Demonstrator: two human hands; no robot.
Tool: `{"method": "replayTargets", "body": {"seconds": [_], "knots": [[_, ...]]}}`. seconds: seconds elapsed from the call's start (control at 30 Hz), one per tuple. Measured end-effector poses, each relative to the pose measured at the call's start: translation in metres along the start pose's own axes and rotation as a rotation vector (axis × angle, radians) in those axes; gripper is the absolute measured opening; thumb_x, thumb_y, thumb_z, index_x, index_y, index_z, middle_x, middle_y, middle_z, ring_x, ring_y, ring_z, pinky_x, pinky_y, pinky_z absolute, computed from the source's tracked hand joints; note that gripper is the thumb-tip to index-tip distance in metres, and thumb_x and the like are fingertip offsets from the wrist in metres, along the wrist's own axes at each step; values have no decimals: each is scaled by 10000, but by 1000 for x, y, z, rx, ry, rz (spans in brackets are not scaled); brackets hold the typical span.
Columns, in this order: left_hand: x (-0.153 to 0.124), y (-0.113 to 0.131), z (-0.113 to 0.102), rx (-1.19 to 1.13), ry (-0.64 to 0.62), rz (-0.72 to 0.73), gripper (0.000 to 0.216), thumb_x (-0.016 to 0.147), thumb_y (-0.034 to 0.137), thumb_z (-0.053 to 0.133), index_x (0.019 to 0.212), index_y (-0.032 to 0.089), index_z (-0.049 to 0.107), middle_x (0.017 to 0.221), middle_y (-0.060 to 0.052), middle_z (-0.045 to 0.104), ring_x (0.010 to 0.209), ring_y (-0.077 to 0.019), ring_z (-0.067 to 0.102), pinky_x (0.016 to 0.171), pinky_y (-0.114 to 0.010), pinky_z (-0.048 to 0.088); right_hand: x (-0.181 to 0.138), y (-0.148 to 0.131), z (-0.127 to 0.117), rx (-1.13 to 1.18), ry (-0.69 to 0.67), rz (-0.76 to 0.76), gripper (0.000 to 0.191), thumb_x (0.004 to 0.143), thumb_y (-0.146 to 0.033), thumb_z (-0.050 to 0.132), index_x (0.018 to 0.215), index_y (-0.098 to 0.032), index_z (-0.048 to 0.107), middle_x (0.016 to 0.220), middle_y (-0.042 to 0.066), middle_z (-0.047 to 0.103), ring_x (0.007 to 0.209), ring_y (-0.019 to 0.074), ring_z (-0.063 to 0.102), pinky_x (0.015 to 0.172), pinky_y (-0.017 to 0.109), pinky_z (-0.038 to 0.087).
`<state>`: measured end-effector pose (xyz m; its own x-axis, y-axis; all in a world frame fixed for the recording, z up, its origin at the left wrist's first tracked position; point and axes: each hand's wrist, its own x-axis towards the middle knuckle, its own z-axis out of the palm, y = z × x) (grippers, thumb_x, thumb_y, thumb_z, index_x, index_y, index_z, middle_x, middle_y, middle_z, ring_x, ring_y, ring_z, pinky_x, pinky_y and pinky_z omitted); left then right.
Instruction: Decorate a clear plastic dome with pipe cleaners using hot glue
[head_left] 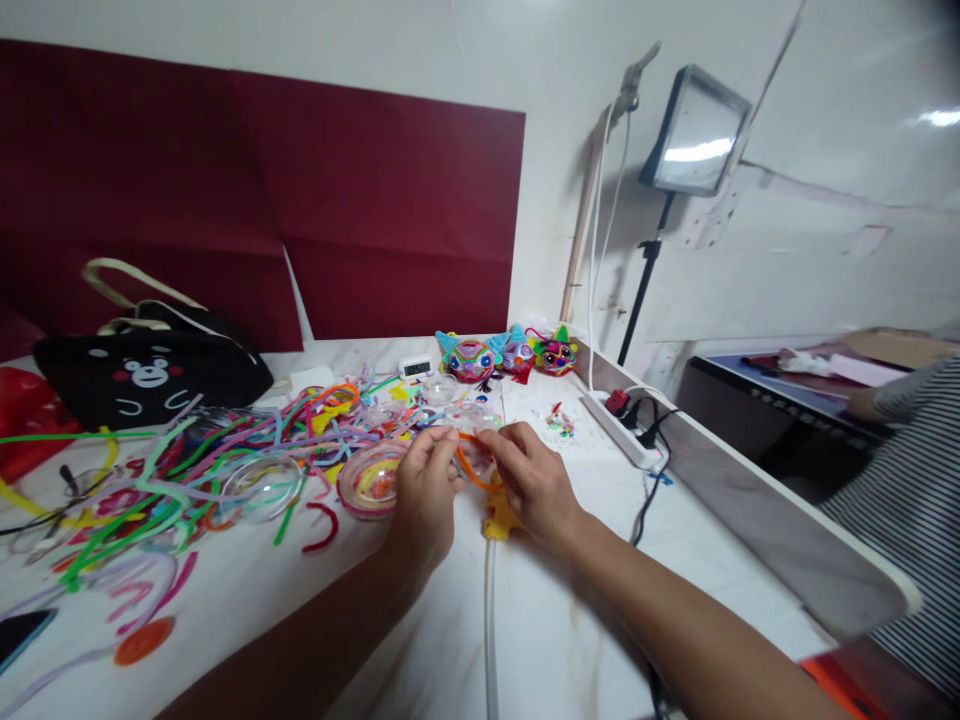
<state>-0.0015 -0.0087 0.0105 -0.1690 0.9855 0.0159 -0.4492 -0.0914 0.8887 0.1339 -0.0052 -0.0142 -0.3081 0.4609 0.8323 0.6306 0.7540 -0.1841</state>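
An orange pipe cleaner (pixel 474 474) bends in a curve between my two hands. My left hand (pixel 429 490) is closed, thumb and fingertips pinching near its upper left end. My right hand (pixel 536 480) is also closed, with its fingers on the strip at the right. Beneath the right hand lies a yellow object (pixel 499 515), partly hidden, and a pale cord (pixel 490 620) runs from it toward me. Left of my left hand, a clear round plastic shell (pixel 367 480) stands over coiled coloured strips.
A tangle of pipe cleaners (pixel 172 480) covers the left of the table. Decorated animal heads (pixel 471 358) and a small digital clock (pixel 416 368) stand at the back. A power strip (pixel 621 428) lies along the right ledge. Beyond it is a person in a striped sleeve (pixel 907 500).
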Motion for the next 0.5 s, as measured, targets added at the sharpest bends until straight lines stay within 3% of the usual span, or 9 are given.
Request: {"method": "replayTargets", "body": {"seconds": [0.2, 0.33, 0.5], "knots": [[2, 2, -1, -96, -73, -41, 204, 688, 248, 699, 807, 183, 546, 661, 9, 662, 616, -157, 658, 605, -245, 492, 6, 0, 2, 159, 161, 253, 40, 906, -191, 546, 928, -188, 578, 803, 29, 580, 700, 146, 556, 614, 257, 461], [3, 6, -2, -141, -73, -88, 195, 681, 188, 693, 810, 174, 548, 671, -17, 678, 697, -195, 703, 679, -291, 544, 9, 2, -2, 186, 173, 309, 125, 886, -246, 602, 779, -190, 568, 681, -13, 549, 574, 111, 494, 538, 233, 404], [2, 11, 0, -172, -63, -161, 149, 723, 146, 652, 828, 157, 547, 715, -53, 699, 682, -192, 709, 671, -290, 562, 11, 4, -4, 210, 162, 285, 162, 903, -266, 585, 759, -195, 568, 676, -15, 559, 553, 103, 489, 521, 231, 394]]}}
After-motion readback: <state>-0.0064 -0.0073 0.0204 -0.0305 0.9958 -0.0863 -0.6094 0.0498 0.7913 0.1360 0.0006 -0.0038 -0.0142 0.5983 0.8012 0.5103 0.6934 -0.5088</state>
